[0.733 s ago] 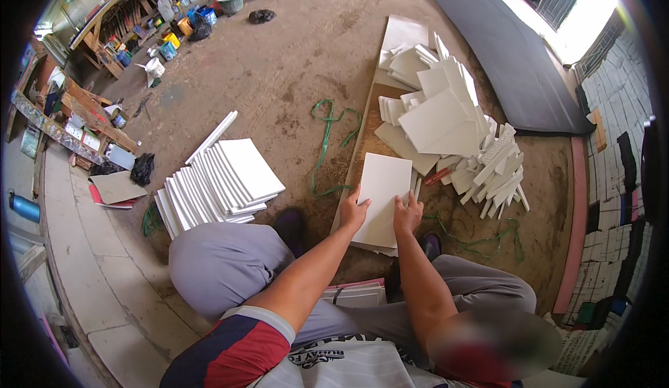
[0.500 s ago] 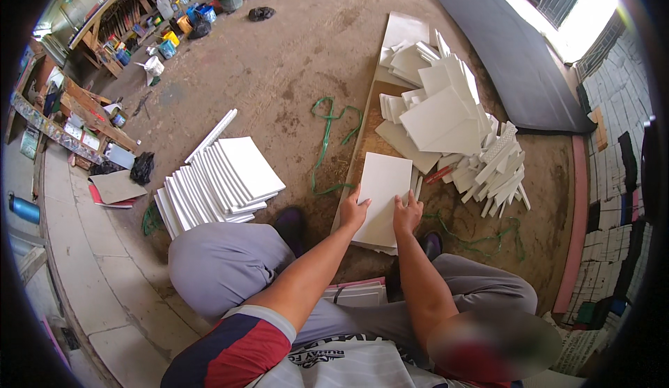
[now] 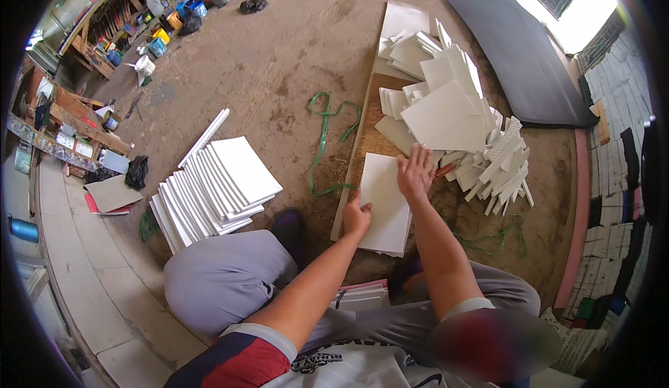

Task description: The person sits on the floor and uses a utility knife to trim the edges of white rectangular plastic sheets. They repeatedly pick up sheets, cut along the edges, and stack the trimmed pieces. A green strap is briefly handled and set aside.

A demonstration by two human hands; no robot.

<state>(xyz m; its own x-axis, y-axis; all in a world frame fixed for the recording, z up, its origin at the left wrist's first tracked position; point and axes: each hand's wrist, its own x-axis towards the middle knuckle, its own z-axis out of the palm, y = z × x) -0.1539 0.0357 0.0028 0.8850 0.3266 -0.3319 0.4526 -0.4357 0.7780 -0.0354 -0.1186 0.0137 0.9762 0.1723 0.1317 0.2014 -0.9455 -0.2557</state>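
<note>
A white rectangular board (image 3: 385, 203) lies in front of me on a low plank (image 3: 372, 120), with more pale layers showing at its near edge. My left hand (image 3: 357, 216) is closed at its left edge, the thumb up along the side and the other fingers curled partly out of sight. At the board's far right corner, my right hand (image 3: 417, 172) has its fingers stretched forward, beside a heap of loose white boards (image 3: 446, 120). A red tool-like piece (image 3: 443, 171) lies close to that hand.
To the left stands a fanned stack of white boards (image 3: 240, 172). Green string (image 3: 323, 137) lies on the floor, and narrow white offcuts (image 3: 503, 165) are piled at right. A dark mat (image 3: 519, 60) stretches behind. Paint containers (image 3: 157, 47) stand at far left.
My right hand has left the board's right side and moved forward, its fingers now extended near the far corner. The left hand stays at the left edge. The view has shifted slightly.
</note>
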